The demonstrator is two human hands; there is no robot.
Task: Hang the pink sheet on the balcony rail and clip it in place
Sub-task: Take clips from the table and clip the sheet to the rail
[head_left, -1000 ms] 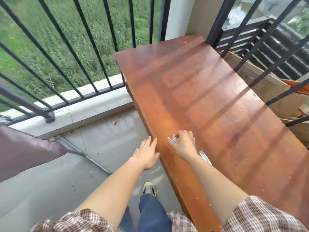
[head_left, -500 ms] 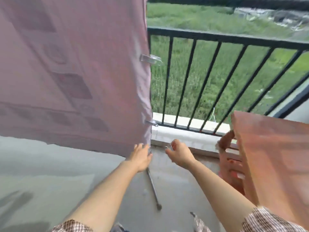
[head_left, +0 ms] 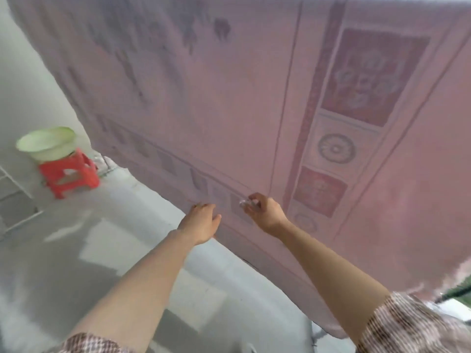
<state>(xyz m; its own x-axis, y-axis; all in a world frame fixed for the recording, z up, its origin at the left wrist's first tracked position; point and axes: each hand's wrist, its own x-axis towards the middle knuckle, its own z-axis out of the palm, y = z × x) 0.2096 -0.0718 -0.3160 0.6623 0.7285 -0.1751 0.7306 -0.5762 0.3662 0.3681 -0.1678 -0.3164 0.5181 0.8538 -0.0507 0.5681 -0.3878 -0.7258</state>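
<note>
You turned from rail; pink sheet [head_left: 229, 98] filled view. R hand [head_left: 265, 211] pinched clear clip [head_left: 244, 203], L hand [head_left: 201, 221] open w/ fingers at sheet.

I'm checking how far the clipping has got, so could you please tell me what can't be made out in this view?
- Balcony rail: hidden behind the pink sheet, whose top is cut off by the frame edge.
- Clips already on the sheet: none visible.
- Small clear clip in the right hand: blurred and mostly covered by the fingers.
- Left hand: at the sheet's lower edge; contact unclear.
</note>
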